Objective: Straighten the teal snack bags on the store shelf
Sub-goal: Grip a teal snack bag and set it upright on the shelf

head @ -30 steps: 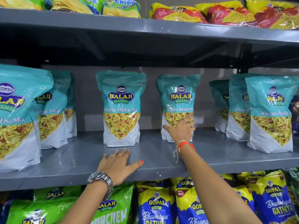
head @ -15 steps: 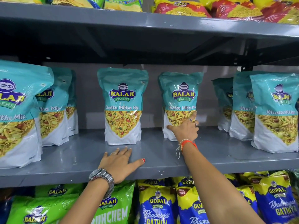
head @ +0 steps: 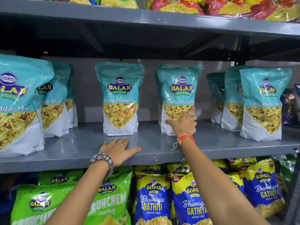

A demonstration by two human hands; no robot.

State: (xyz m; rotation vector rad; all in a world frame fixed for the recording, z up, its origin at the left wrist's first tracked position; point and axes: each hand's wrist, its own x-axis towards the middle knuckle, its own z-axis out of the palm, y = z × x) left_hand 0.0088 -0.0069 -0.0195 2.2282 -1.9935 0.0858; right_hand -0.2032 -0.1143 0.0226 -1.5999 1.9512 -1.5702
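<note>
Nearest to the camera, on the lowest shelf, lie bright green plastic bags (head: 112,197) with the words "BALAJI WAFERS" and "CRUNCHEM Chaat Chaska". Just beside them to the right stand blue and yellow plastic bags (head: 152,197) that read "GOPAL NAMKEEN Bhavnagari GATHIYA"; one has a red "NEW PACK" mark.

Above them is the grey painted metal shelf (head: 227,143), smooth and a little shiny. The left hand (head: 117,149) lies flat near its front edge, palm down, with the fingers (head: 125,140) loosely apart and holding nothing. This wrist wears a silver metal watch (head: 103,159). The thumb nail is painted red.

Further in, the right hand (head: 185,124) presses on the lower front of a teal and white standing snack bag (head: 179,93). Its fingers are spread over the clear window of the bag, the thumb against the left lower side. The wrist has an orange band with white thread (head: 185,138). This bag stands upright in the middle of the shelf, right of centre, and reads "BALAJI WAFERS Khatta Mitha Mix".

A second teal bag of the same kind (head: 120,98) stands upright to its left, apart from it. More of the same teal bags (head: 22,103) stand in a row at the left end, and another group (head: 261,103) at the right end.

Behind the bags is a plain grey back wall (head: 87,95). On the top shelf lie red and yellow snack bags (head: 227,7).
</note>
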